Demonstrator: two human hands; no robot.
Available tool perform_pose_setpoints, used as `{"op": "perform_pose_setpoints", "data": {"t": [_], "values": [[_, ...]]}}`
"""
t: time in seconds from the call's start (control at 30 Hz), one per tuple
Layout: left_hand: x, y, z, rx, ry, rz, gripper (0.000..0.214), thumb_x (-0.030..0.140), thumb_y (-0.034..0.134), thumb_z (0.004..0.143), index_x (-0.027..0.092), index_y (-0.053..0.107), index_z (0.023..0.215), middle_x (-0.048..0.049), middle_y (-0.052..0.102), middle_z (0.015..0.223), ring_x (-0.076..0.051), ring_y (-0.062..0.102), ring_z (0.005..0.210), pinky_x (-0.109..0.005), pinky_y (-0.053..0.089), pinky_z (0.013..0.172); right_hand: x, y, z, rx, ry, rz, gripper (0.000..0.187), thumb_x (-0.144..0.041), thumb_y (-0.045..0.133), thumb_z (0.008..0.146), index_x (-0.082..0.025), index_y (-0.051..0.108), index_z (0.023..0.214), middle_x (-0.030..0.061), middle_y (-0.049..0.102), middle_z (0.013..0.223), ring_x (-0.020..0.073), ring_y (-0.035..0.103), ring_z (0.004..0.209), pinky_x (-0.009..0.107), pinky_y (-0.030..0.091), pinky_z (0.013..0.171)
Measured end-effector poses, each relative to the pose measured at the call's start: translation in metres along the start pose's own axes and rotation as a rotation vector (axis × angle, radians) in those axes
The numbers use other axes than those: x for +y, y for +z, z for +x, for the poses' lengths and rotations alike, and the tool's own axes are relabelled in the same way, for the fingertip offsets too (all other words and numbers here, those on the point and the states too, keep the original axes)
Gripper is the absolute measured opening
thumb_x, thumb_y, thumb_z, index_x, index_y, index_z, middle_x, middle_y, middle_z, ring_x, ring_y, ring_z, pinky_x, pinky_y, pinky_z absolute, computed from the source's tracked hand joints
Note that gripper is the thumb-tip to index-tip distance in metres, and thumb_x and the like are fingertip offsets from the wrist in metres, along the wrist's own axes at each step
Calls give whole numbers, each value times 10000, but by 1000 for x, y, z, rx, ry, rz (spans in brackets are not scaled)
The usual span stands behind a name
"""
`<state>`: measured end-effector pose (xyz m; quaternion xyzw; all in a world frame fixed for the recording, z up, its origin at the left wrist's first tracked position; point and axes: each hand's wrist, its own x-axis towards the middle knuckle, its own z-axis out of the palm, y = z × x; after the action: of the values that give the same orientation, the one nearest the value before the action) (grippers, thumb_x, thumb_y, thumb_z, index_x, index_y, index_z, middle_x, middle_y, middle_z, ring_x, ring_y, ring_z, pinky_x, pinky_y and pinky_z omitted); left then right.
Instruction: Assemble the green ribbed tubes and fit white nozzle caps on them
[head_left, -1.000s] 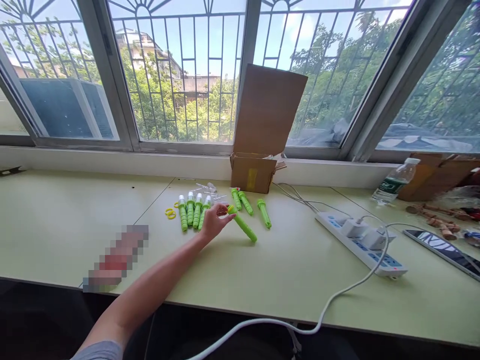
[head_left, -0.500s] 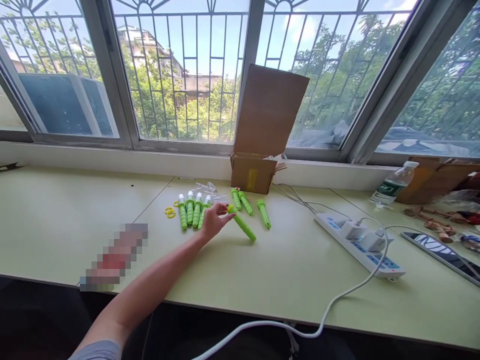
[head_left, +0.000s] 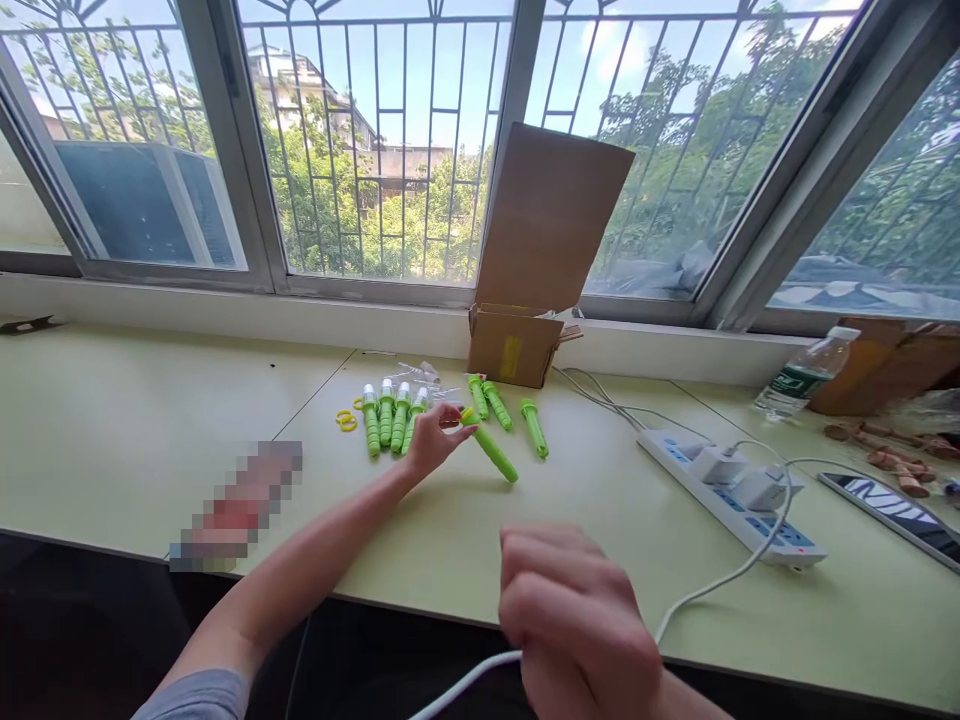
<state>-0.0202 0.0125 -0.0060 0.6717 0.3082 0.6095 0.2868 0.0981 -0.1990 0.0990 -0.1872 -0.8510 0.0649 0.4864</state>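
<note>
green tube: left hand pinches (right hand curled)

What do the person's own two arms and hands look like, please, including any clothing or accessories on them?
The left arm wears a plain grey sleeve; below it, the forearm is bare. The left hand has no glove, and no watch shows. The right hand is gloveless too, slightly blurred, with no sleeve in view.
</note>
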Motion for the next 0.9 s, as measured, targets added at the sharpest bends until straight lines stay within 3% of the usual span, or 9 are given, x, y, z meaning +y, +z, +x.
{"op": "perform_pose_setpoints", "data": {"t": [0.1,0.2,0.3,0.43,0.5,0.57,0.63,0.73,0.9], "values": [[2,1,-1,13,11,5,317,341,773,639,144,564,773,-108,693,984,-179,688,790,-375,596,774,68,-5,16,175,220,-313,266,-103,413,675,-199,327,443,-30,285,417,101,264,410,263,210,457],[4,1,-1,10,21,12,317,347,770,641,147,565,776,-102,695,976,-176,688,781,-371,599,763,132,-1,6,91,431,-543,211,-85,403,636,-186,374,453,-16,359,422,99,294,436,256,211,490],[4,2,-2,15,30,28,308,350,766,646,148,566,766,-93,702,930,-181,690,773,-374,603,748,170,3,-21,-32,495,-653,185,-81,403,667,-181,489,538,25,522,535,123,424,520,252,237,519],[4,2,-2,11,36,30,313,356,766,644,149,571,774,-92,702,934,-183,692,782,-378,600,765,185,2,-42,132,553,-625,204,-191,408,798,-172,595,876,67,636,840,151,535,641,245,315,553],[4,2,-1,15,34,35,314,355,766,644,147,571,776,-97,700,941,-188,692,790,-380,599,768,189,3,-45,112,587,-560,271,-299,440,835,-166,568,1033,76,631,916,151,547,645,246,342,560],[3,1,-1,18,36,43,312,354,765,646,148,570,776,-98,700,936,-190,693,790,-381,599,766,194,7,-47,12,619,-479,342,-378,463,843,-172,546,1104,68,631,931,144,547,625,245,352,556],[2,0,-1,16,42,51,310,354,763,650,150,569,777,-95,701,928,-191,693,794,-381,599,770,200,12,-51,-112,638,-439,358,-404,487,836,-181,554,1108,54,640,872,153,555,631,248,354,567],[2,0,-2,10,49,66,308,355,760,655,151,568,783,-92,701,931,-192,692,803,-380,598,778,208,19,-55,-187,651,-519,269,-367,517,805,-183,595,985,50,636,772,188,560,671,256,324,558],[8,2,-5,6,70,89,307,367,755,662,157,568,785,-93,699,954,-191,693,794,-390,600,776,207,20,-56,-162,678,-545,185,-283,498,776,-176,576,905,36,597,674,183,532,616,256,286,528]]}}
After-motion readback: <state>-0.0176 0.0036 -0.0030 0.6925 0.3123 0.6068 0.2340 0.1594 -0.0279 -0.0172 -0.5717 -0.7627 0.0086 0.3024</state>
